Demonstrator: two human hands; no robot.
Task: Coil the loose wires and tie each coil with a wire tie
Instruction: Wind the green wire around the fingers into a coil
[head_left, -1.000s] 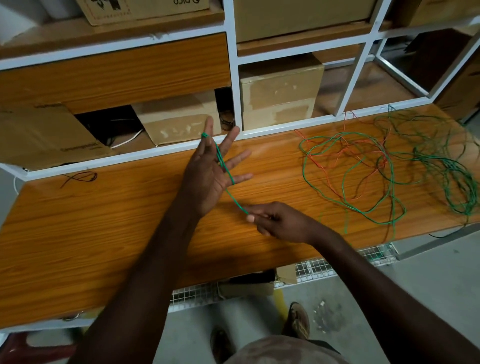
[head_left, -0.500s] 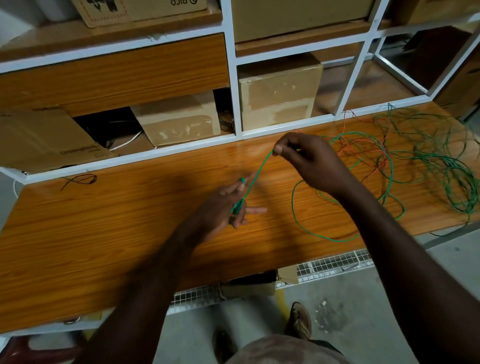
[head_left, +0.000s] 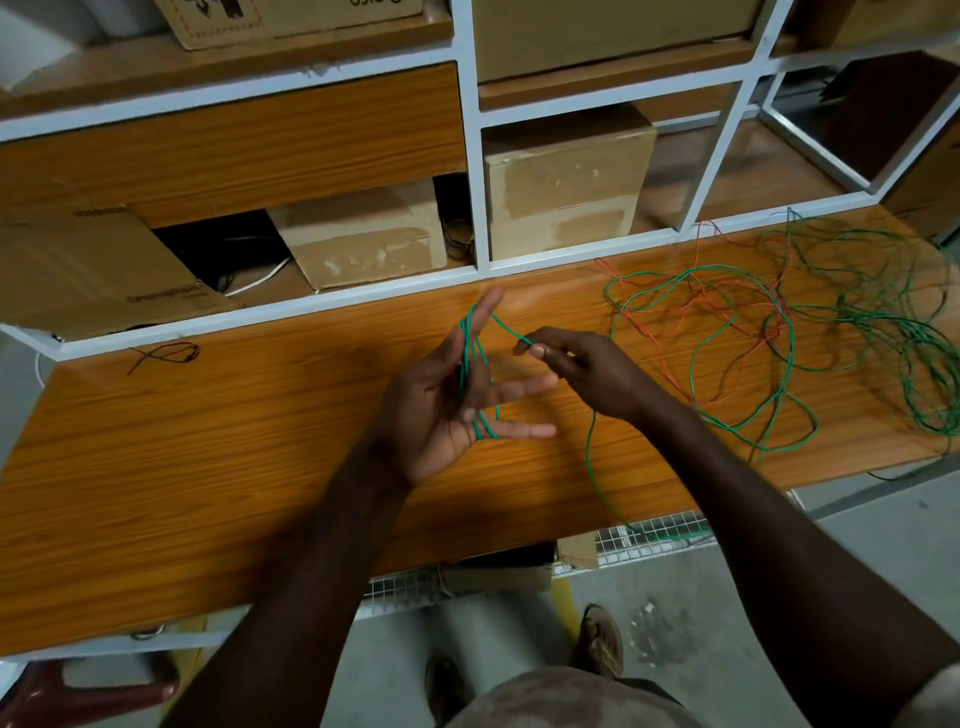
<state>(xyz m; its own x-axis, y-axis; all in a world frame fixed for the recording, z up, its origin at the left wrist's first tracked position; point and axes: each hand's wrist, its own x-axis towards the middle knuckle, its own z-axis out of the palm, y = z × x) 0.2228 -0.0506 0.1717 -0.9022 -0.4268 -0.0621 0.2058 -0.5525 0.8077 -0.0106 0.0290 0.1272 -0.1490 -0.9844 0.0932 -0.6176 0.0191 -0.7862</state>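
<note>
Now green wire (head_left: 474, 358) looped round left hand (head_left: 441, 400), right hand (head_left: 582, 369) pinching strand.

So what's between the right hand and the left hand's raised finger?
In the head view, a short taut stretch of green wire bridges from the right hand's pinch to the left hand; only bare tabletop lies beneath.

Both forearms are bare from wrist to past the elbow, with no watch, ring, band or glove on the left hand (head_left: 441, 410) or the right hand (head_left: 582, 371). At the bottom of the view a mottled brownish-grey garment (head_left: 566, 699) covers the torso, and a short sleeve (head_left: 935, 693) of similar cloth edges the right upper arm. Below, two worn brown shoes show, the left shoe (head_left: 444, 688) darker and dimmer, the right shoe (head_left: 602, 642) tan with scuffed patches.
</note>
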